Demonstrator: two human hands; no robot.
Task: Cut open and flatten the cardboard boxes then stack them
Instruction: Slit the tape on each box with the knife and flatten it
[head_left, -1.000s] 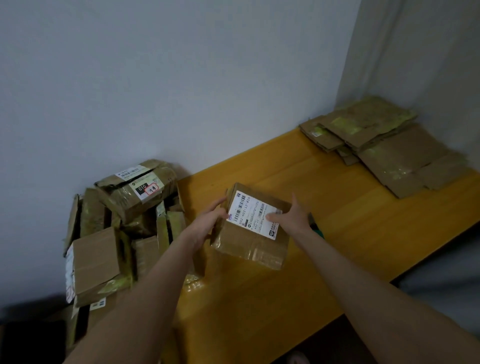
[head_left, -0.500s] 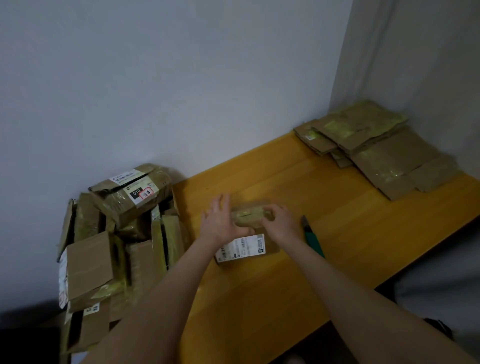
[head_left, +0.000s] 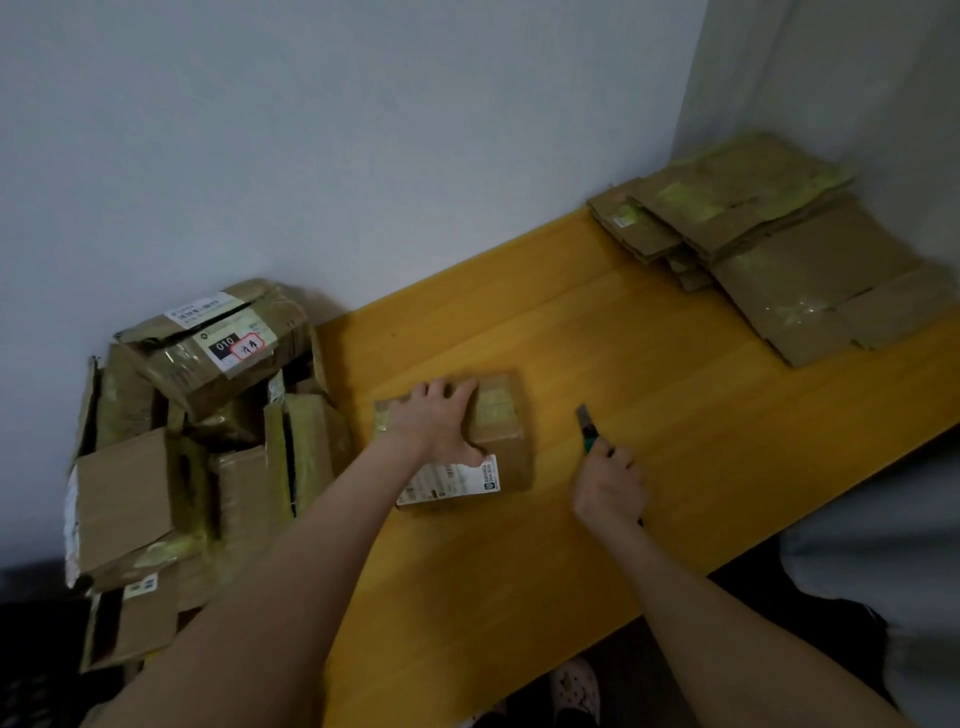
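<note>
The left hand (head_left: 439, 423) lies spread, fingers straight, pressing down on the one small taped cardboard box (head_left: 501, 431), whose white label faces the person. The right hand (head_left: 610, 486) curls around one green-handled knife (head_left: 587, 428), blade pointing away, just right of the box and apart from it. The box sits mid-table (head_left: 649, 395). One flattened stack (head_left: 779, 249) lies in the far right corner. The heap of uncut boxes (head_left: 208, 415) at left is too jumbled to count.

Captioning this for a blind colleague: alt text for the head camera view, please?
A person's left hand presses down on a small taped cardboard box on a yellow wooden table while the right hand grips a green utility knife beside it. A pile of boxes sits at the left; flattened cardboard is stacked at the far right.
</note>
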